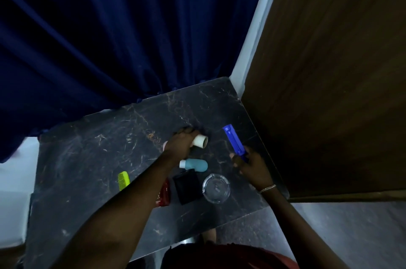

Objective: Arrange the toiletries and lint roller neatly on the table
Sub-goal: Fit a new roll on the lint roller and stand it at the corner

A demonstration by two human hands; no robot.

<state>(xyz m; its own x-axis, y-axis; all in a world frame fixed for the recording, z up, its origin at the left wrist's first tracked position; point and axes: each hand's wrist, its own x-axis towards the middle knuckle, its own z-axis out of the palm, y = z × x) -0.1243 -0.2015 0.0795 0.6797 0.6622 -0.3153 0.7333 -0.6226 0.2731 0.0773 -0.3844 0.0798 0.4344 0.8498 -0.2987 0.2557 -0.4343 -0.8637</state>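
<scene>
On the dark marble table (92, 154), my left hand (179, 144) is closed around a white lint roller roll (201, 141) whose open end points right. My right hand (252, 166) grips the lower end of a blue lint roller handle (234, 142), which points up and away from me. A teal bottle with a white cap (194, 164) lies on its side between my hands. A black wallet-like case (187, 188), a red tube (163, 194) partly under my left forearm, and a lime green comb (123, 180) lie nearer to me.
A clear glass ashtray (216, 188) sits near the table's right front. A dark blue curtain (109, 33) hangs behind the table, and a brown wooden panel (329, 71) stands close along its right edge. Grey floor (351, 235) lies below.
</scene>
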